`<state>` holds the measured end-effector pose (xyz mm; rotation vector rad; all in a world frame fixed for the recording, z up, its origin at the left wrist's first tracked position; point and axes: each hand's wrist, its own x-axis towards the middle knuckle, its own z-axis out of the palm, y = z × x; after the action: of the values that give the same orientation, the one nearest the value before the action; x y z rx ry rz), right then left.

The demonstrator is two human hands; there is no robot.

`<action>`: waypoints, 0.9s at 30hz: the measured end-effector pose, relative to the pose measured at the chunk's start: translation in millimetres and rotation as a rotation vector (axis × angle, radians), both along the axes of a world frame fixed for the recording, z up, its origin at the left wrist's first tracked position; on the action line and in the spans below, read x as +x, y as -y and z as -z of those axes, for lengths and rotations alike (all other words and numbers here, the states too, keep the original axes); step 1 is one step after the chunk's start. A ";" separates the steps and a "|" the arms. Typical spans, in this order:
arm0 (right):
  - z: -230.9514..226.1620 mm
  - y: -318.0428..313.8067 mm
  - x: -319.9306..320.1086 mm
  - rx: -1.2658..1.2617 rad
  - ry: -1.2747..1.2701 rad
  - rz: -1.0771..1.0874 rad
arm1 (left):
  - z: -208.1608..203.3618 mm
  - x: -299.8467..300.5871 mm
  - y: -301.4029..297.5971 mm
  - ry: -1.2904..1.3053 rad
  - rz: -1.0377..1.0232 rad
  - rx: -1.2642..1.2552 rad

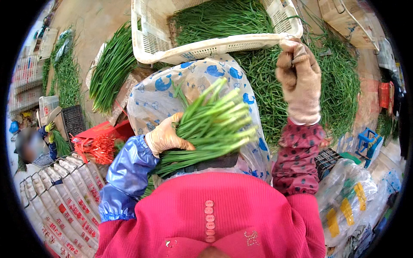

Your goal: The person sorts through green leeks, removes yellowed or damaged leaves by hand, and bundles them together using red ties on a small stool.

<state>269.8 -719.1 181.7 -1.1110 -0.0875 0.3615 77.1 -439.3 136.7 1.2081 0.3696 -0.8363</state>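
Observation:
My left hand (170, 135), in a pale glove, is wrapped round a bunch of garlic chives (215, 124) above my lap. The bunch's pale cut ends point right and are partly blurred. A clear plastic sheet with blue whale prints (148, 92) covers my lap beneath it. Raised at the right, my right hand (299, 81) wears a brownish glove, its fingers curled and pinched together beside the crate's near right corner. Whatever may be in that pinch is too small to make out. The white plastic crate (202, 49) ahead holds more chives (223, 21).
Loose green leaves (335, 81) heap on the floor at the right. A neat chive bundle (114, 69) lies left of the crate, near red ties (97, 148). Stacked white printed bags (64, 206) stand lower left; another person (36, 148) handles greens beyond. Plastic wrapping (352, 198) lies lower right.

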 end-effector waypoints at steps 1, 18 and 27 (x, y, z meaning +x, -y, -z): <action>3.0 10.2 9.1 -0.106 -0.028 -0.012 | 0.9 -3.9 1.2 0.020 -0.120 -0.020; 11.6 -37.7 -46.3 -0.724 0.789 -0.004 | -5.0 -12.2 16.3 0.077 -0.621 -0.058; 48.3 -52.6 -58.3 -0.846 0.295 -0.380 | 9.6 -18.2 23.9 0.102 -0.832 -0.087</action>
<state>211.5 -666.6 133.4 -1.9917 -0.4402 0.5969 59.0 -463.2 127.1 0.8866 0.6792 -0.0685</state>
